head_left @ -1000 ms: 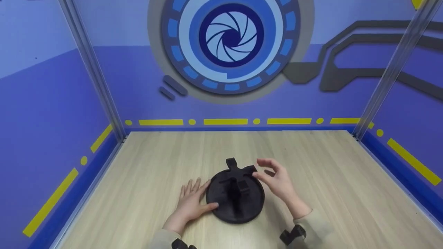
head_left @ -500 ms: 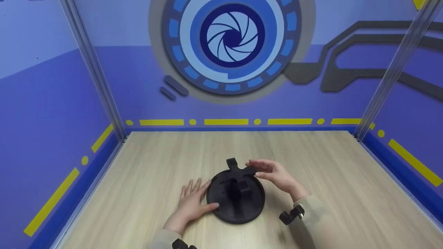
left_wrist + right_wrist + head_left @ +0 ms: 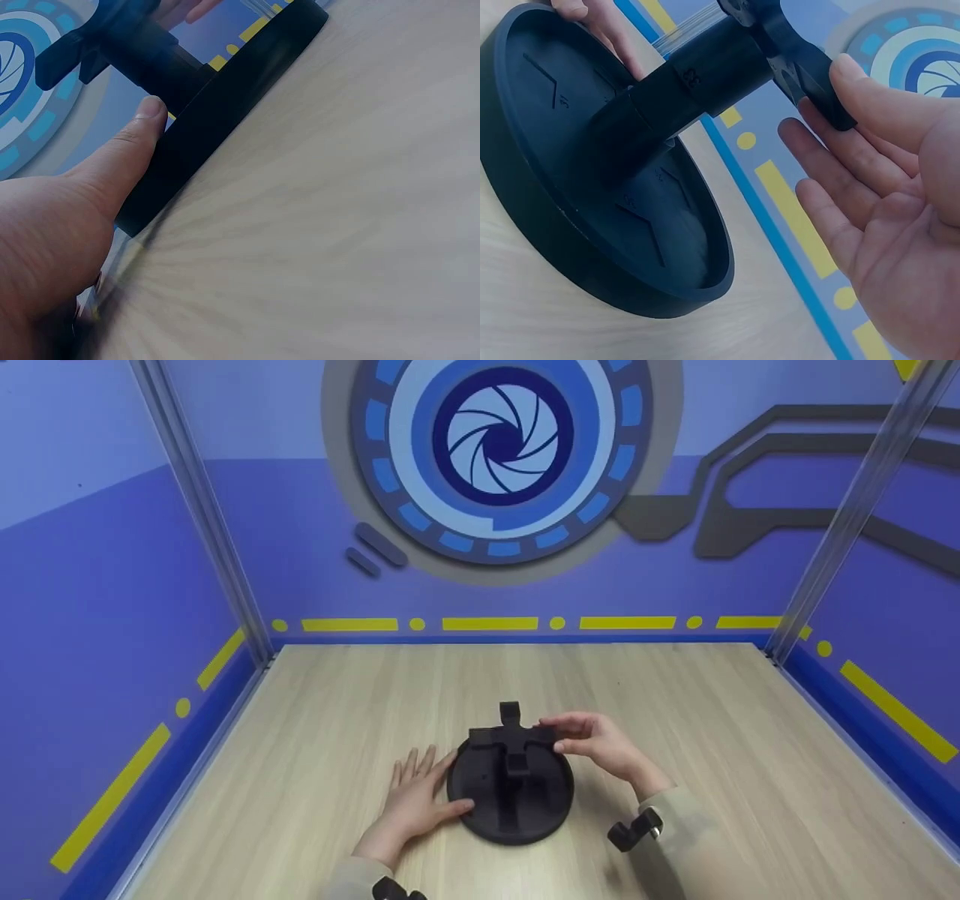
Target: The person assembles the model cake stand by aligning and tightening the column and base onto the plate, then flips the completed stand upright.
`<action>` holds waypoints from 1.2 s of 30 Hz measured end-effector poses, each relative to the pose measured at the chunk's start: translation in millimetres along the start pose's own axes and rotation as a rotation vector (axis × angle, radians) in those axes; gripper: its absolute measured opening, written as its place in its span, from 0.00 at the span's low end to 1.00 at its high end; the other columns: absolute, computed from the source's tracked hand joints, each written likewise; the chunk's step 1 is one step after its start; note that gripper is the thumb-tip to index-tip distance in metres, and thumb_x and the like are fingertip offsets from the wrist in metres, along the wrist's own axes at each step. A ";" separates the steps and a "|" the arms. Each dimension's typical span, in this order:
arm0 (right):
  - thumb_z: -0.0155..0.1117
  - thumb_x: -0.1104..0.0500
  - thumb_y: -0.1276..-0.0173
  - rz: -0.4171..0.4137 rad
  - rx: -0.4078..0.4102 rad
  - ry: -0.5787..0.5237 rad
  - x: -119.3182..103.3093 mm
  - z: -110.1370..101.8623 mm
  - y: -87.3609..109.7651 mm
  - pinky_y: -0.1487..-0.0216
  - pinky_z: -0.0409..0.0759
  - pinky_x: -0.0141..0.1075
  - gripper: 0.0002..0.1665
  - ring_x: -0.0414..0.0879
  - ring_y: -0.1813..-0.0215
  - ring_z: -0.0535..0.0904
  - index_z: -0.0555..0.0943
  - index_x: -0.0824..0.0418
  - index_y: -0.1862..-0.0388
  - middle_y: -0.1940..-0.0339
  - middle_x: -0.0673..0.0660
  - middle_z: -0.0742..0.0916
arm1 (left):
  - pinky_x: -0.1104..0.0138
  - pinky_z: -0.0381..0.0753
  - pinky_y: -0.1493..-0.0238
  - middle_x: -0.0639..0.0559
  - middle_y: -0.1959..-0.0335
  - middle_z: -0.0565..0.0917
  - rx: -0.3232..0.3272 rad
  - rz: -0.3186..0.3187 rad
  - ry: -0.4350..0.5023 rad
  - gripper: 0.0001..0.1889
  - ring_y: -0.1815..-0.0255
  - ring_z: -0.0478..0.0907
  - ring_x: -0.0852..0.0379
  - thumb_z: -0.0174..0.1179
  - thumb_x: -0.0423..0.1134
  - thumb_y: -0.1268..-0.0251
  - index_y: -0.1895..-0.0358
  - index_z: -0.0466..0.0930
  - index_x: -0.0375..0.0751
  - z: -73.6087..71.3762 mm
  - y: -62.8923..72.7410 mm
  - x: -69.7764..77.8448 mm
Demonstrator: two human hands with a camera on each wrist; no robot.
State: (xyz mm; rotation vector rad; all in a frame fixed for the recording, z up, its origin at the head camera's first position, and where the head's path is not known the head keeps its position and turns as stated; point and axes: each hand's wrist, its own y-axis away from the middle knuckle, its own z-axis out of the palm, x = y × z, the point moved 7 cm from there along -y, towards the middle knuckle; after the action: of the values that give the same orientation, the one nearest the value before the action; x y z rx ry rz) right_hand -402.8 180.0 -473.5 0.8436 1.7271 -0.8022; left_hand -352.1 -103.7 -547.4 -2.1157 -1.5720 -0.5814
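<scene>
A black round base (image 3: 544, 806) with a raised rim lies on the wooden table. From its middle rises a thick black post (image 3: 682, 82), topped by a four-armed cross-shaped handle (image 3: 512, 737). My left hand (image 3: 414, 804) lies at the base's left side, fingers straight and spread on the table, with the thumb over the rim. At the right, my right hand (image 3: 604, 746) pinches one arm of the handle, thumb on one side and fingers on the other, as the right wrist view shows. Small arrow-like marks and numbers stand out on the base's upper face.
Blue printed panels (image 3: 300, 547) with yellow dashes enclose the table (image 3: 337, 690) at the back and both sides. Metal posts (image 3: 202, 510) join them at the corners. A black wrist camera (image 3: 635, 829) sits on the right sleeve.
The cross-shaped handle has turned clockwise as seen from above. My right hand has come left onto its right arm and closed fingers and thumb there. The left hand stays in place.
</scene>
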 end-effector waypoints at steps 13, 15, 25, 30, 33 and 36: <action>0.68 0.69 0.32 0.039 -0.044 0.050 -5.7 8.3 5.1 0.45 0.85 0.27 0.29 0.40 0.42 0.86 0.77 0.70 0.32 0.34 0.70 0.83 | 0.34 0.35 0.17 0.31 0.17 0.54 -0.013 -0.013 0.027 0.51 0.15 0.42 0.27 0.65 0.71 0.42 0.19 0.61 0.50 1.3 -1.0 -2.1; 0.69 0.69 0.32 0.038 -0.047 0.043 -6.2 10.2 5.7 0.45 0.85 0.27 0.29 0.40 0.42 0.86 0.77 0.71 0.32 0.34 0.72 0.82 | 0.34 0.35 0.17 0.31 0.17 0.54 -0.011 -0.011 0.026 0.51 0.15 0.42 0.27 0.66 0.71 0.43 0.19 0.61 0.50 1.2 -1.0 -2.1; 0.71 0.69 0.34 0.040 0.004 0.006 -9.5 21.0 12.9 0.46 0.87 0.28 0.31 0.33 0.44 0.85 0.77 0.72 0.32 0.34 0.69 0.83 | 0.33 0.37 0.17 0.30 0.18 0.55 -0.004 -0.003 0.007 0.51 0.16 0.43 0.26 0.66 0.70 0.42 0.19 0.61 0.50 0.2 -0.8 -1.0; 0.74 0.68 0.36 0.017 0.059 0.007 -14.0 27.2 17.5 0.48 0.87 0.27 0.32 0.32 0.45 0.84 0.76 0.76 0.34 0.34 0.74 0.81 | 0.33 0.37 0.17 0.30 0.18 0.55 -0.003 -0.004 0.007 0.51 0.16 0.43 0.26 0.66 0.70 0.42 0.19 0.61 0.49 0.0 -0.6 -0.6; 0.75 0.68 0.38 -0.001 0.100 0.010 -17.3 32.4 20.2 0.49 0.88 0.28 0.32 0.32 0.48 0.84 0.77 0.78 0.36 0.36 0.76 0.81 | 0.33 0.37 0.17 0.30 0.18 0.55 -0.005 -0.004 0.013 0.51 0.16 0.43 0.26 0.66 0.70 0.42 0.19 0.61 0.49 -0.1 -0.2 -0.1; 0.76 0.69 0.40 -0.025 0.157 0.044 -21.7 37.4 23.3 0.48 0.87 0.27 0.30 0.31 0.51 0.84 0.79 0.78 0.39 0.40 0.76 0.83 | 0.33 0.36 0.17 0.30 0.18 0.55 -0.008 -0.007 0.025 0.50 0.16 0.42 0.26 0.66 0.69 0.42 0.20 0.61 0.49 -0.2 0.3 0.0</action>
State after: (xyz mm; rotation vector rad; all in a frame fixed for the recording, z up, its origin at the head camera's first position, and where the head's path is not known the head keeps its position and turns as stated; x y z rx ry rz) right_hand -359.6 157.8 -465.7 0.9530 1.7323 -0.9520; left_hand -351.9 -103.8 -547.3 -2.1015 -1.5660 -0.6147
